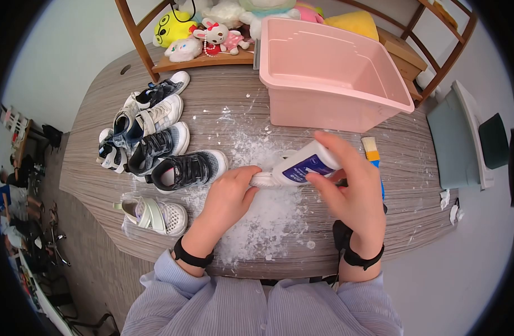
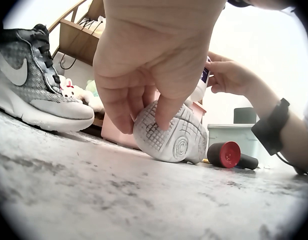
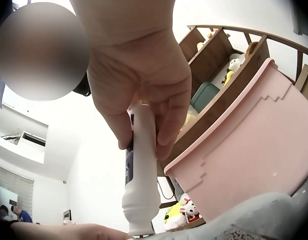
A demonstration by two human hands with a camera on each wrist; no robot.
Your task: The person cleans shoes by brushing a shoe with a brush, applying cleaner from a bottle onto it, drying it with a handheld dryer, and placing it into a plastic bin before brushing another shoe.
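Note:
My left hand (image 1: 226,195) holds a small white shoe (image 1: 262,180) by one end, thumb and fingers pinching it near the tabletop. In the left wrist view the shoe's patterned sole (image 2: 176,135) faces the camera, tipped on its side. My right hand (image 1: 355,187) grips a white bottle (image 1: 328,152) with a dark purple label, tilted so its lower end overlaps the shoe. The right wrist view shows fingers on both sides of the bottle (image 3: 143,172), its narrow end down by the shoe. Much of the shoe is hidden behind the bottle and left hand.
Several dark and white shoes (image 1: 184,171) stand at left, with a pale strapped shoe (image 1: 153,215) nearer me. White residue (image 1: 262,224) covers the table's middle. A pink bin (image 1: 324,103) stands behind, before a shelf of plush toys. A blue-handled brush (image 1: 371,150) lies at right.

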